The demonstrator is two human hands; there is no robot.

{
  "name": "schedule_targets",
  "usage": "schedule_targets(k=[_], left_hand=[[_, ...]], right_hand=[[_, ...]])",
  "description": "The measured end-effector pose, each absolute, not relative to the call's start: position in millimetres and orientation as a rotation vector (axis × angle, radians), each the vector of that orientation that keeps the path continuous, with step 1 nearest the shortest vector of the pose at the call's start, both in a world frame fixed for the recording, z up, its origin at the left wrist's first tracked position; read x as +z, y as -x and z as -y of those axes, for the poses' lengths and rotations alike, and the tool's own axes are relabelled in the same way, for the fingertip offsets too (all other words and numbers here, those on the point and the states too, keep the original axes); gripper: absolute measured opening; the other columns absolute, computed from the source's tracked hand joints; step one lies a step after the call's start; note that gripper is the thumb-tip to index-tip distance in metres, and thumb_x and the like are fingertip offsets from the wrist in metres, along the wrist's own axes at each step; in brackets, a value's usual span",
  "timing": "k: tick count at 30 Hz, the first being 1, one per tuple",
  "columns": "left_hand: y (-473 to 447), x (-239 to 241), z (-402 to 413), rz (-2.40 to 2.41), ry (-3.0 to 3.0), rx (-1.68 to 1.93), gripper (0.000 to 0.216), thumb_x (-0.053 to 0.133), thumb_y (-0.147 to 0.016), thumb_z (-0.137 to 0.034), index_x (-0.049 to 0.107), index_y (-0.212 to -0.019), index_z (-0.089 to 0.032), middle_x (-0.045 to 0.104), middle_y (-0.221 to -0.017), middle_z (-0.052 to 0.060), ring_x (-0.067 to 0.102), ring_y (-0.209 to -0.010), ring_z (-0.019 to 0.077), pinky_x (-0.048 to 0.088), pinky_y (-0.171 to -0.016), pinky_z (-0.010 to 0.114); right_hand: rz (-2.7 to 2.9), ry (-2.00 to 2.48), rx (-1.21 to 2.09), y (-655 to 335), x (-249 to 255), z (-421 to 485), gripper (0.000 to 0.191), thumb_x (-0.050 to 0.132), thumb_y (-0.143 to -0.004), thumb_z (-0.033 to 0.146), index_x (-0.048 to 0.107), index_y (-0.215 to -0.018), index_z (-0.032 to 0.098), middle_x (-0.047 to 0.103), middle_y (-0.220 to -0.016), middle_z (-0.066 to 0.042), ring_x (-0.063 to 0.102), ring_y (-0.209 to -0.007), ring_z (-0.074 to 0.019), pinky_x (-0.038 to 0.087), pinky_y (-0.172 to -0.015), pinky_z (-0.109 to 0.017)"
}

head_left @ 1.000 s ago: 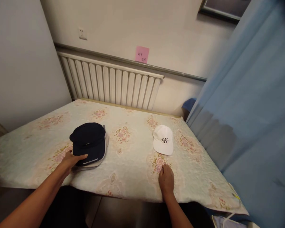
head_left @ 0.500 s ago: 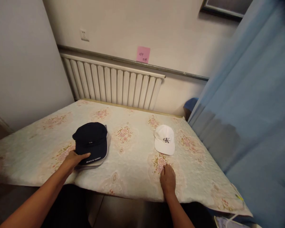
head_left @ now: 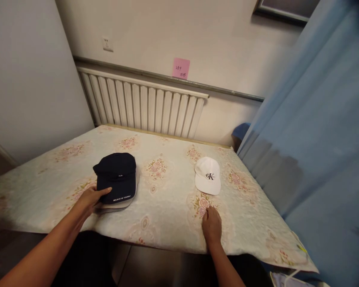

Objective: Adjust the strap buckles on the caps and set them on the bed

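Observation:
On the left of the bed, a dark navy cap (head_left: 116, 175) with white lettering along its brim lies on top of a grey cap (head_left: 124, 205), of which only the edge shows. My left hand (head_left: 92, 197) pinches the navy cap's brim at its left side, thumb on top and fingers hidden underneath. Further right sits a white cap (head_left: 208, 175) with a black "CK" logo, brim facing me. Just below that brim my right hand (head_left: 212, 224) rests on the bedspread, curled into a loose fist apart from the cap.
A floral bedspread (head_left: 173, 195) covers the bed. Behind it a white radiator (head_left: 143, 103) and a pipe run along the wall, with a pink note (head_left: 181, 68) above. A blue curtain (head_left: 311, 139) hangs at the right, and a pale panel (head_left: 32, 71) stands at the left.
The navy cap has shifted slightly right and turned a little over the grey one, with my left hand still on its brim. My right hand and the white cap stay put.

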State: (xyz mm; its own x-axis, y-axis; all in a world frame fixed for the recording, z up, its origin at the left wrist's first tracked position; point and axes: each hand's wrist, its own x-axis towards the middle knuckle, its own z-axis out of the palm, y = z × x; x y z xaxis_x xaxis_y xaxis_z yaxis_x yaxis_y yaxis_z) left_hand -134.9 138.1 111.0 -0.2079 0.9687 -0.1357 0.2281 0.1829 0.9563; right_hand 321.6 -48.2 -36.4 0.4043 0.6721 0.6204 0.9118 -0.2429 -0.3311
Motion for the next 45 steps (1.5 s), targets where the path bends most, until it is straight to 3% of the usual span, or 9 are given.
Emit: schedule_targets(k=[6, 17, 24, 30, 34, 39, 42, 45], left_hand=[[123, 127, -139, -1.185, -0.873, 1.155, 0.024, 0.064, -0.066, -0.019, 0.061, -0.089, -0.017, 0.071, -0.080, 0.005, 0.067, -0.082, 0.0254, 0.059, -0.068, 0.038], [79, 161, -122, -0.769, -0.815, 1.251, 0.046, 0.071, -0.063, -0.008, 0.065, -0.108, -0.018, 0.072, -0.099, 0.007, 0.068, -0.088, 0.0236, 0.060, -0.073, 0.032], [36, 167, -78, -0.607, -0.763, 1.106, 0.061, 0.076, -0.063, -0.010, 0.059, -0.121, -0.017, 0.072, -0.106, 0.009, 0.067, -0.096, 0.0268, 0.058, -0.080, 0.033], [2, 141, -38, -0.513, -0.683, 0.927, 0.067, 0.073, -0.067, -0.009, 0.052, -0.130, -0.017, 0.068, -0.115, 0.012, 0.065, -0.102, 0.0278, 0.050, -0.094, 0.038], [-14, 121, -9, -0.438, -0.655, 0.838, 0.062, 0.068, -0.072, -0.006, 0.051, -0.130, -0.018, 0.066, -0.119, 0.012, 0.062, -0.107, 0.0275, 0.047, -0.096, 0.038], [-14, 105, 15, -0.360, -0.645, 0.716, 0.063, 0.063, -0.076, -0.003, 0.047, -0.134, -0.022, 0.063, -0.124, 0.012, 0.060, -0.111, 0.0279, 0.046, -0.095, 0.038], [-9, 106, 16, -0.362, -0.583, 0.692, 0.053, 0.060, -0.080, -0.009, 0.051, -0.131, -0.021, 0.066, -0.120, 0.011, 0.062, -0.108, 0.0267, 0.046, -0.094, 0.038], [-5, 111, 11, -0.391, -0.471, 0.690, 0.034, 0.055, -0.088, -0.025, 0.060, -0.121, -0.017, 0.070, -0.111, 0.011, 0.064, -0.105, 0.0256, 0.047, -0.092, 0.037]], right_hand=[[1.335, 2.007, -0.428, -322, -37, 48, 0.031, 0.041, -0.085, 0.018, 0.065, -0.102, 0.007, 0.065, -0.110, -0.020, 0.056, -0.108, -0.0276, 0.040, -0.097, -0.045], [1.241, 1.930, -0.222, -320, -31, 49, 0.030, 0.042, -0.083, 0.020, 0.064, -0.100, 0.009, 0.064, -0.112, -0.021, 0.053, -0.112, -0.0288, 0.036, -0.101, -0.049], [1.041, 1.821, 0.069, -310, -10, 54, 0.027, 0.046, -0.078, 0.023, 0.066, -0.095, 0.014, 0.064, -0.111, -0.017, 0.051, -0.114, -0.0292, 0.030, -0.104, -0.048], [0.844, 1.644, 0.498, -265, 15, 52, 0.023, 0.057, -0.075, 0.033, 0.069, -0.087, 0.018, 0.071, -0.093, -0.012, 0.062, -0.094, -0.0275, 0.045, -0.089, -0.043], [0.794, 1.394, 0.823, -221, 36, 52, 0.038, 0.049, -0.084, 0.047, 0.068, -0.093, 0.015, 0.073, -0.080, -0.010, 0.069, -0.075, -0.0227, 0.054, -0.069, -0.038], [0.437, 0.717, 1.278, -201, 56, 58, 0.029, 0.067, -0.076, 0.032, 0.067, -0.100, 0.017, 0.072, -0.103, -0.008, 0.064, -0.103, -0.0232, 0.048, -0.094, -0.038], [0.444, 0.646, 1.363, -205, 56, 66, 0.035, 0.069, -0.075, 0.027, 0.064, -0.108, 0.019, 0.070, -0.112, -0.006, 0.064, -0.104, -0.0223, 0.045, -0.098, -0.039], [0.491, 0.632, 1.438, -208, 50, 74, 0.039, 0.070, -0.074, 0.026, 0.061, -0.112, 0.020, 0.068, -0.115, -0.007, 0.065, -0.101, -0.0215, 0.046, -0.097, -0.038]])
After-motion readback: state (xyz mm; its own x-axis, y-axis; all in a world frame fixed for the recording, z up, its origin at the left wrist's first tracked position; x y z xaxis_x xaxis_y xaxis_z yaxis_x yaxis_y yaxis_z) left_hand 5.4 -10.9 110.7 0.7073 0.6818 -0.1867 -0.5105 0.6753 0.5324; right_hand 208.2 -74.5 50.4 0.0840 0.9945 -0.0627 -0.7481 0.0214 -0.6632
